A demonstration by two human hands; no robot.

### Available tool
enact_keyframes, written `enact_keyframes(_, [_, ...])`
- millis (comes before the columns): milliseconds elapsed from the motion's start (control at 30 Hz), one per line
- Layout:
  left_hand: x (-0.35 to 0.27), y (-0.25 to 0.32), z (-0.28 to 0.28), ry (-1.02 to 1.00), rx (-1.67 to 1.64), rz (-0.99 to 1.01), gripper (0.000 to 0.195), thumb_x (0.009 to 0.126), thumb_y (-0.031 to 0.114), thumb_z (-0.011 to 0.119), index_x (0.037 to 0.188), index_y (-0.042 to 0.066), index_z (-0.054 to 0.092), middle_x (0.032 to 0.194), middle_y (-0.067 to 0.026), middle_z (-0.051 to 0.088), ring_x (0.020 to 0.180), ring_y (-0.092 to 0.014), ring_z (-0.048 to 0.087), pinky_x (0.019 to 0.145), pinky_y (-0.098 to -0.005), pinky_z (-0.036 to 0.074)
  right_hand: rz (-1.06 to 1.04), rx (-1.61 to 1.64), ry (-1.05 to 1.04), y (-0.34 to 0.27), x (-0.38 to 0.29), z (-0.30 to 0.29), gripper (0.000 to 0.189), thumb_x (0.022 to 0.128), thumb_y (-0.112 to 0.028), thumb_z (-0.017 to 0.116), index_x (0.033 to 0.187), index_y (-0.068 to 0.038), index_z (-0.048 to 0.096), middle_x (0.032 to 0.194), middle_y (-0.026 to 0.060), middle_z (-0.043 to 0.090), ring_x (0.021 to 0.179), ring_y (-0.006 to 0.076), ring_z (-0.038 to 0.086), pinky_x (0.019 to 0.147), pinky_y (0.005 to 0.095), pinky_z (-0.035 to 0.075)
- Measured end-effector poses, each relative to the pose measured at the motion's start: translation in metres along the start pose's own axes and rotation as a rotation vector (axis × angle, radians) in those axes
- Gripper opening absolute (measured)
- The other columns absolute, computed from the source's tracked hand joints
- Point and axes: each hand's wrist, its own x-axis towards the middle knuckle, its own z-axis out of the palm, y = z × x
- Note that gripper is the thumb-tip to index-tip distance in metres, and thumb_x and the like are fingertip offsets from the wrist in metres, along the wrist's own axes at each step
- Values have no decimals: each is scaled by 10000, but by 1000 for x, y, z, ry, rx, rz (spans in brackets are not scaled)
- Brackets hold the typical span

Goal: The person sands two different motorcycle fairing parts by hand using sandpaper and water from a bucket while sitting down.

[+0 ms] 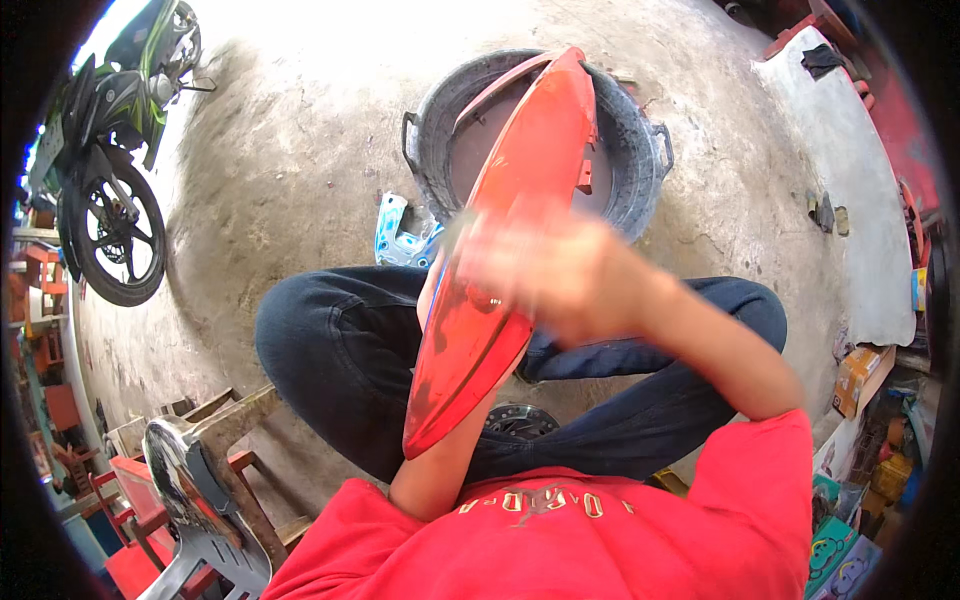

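Note:
A long red plastic motorcycle body panel [517, 180] slants from over the tub down towards my lap. Its lower end carries dark, dull patches. My left hand [430, 292] holds it from beneath, mostly hidden, with a bit showing at the panel's left edge. Across the panel's upper face lies my right hand [566, 274], strongly blurred. A greyish patch shows by its fingertips, too smeared to name. Behind the panel stands a round black tub [637, 142] with murky liquid inside. Another red curved part [502, 86] leans in the tub.
A blue-and-white patterned plastic part [394, 232] lies on the concrete floor beside the tub. At the left stands a motorcycle [120, 195]. A worn chair [202, 517] is near my left side. Cardboard boxes [859, 379] line the right edge. A perforated metal disc [521, 420] sits below me.

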Motion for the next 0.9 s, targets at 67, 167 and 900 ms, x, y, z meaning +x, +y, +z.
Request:
enact_keyframes(67, [1,6,40,85,-180,-168,458,1110,322,381,1414,20,546,1402,-161,612,1266,-306,607,1098,-482,489,240,-199,37,45,5,-13,426,901,-153,607,1313,-65,666,1319,131,698,1134,292,702,977,479,537])
enact_keyframes(167, [4,7,11,-55,-277,-160,471,1106,337,387,1410,14,548,1416,-183,600,1270,-327,607,1099,-504,491,50,-44,4,-5,8,-1,397,911,-160,595,1283,-59,688,1320,138,698,1176,295,692,979,467,544])
enact_keyframes(900, [9,-1,19,-114,237,111,500,1082,359,434,1444,20,498,1409,-212,575,1264,-398,587,1058,-613,470,82,13,-77,-14,27,2,443,876,-107,596,1315,-61,636,1330,111,681,1183,289,669,1033,410,522])
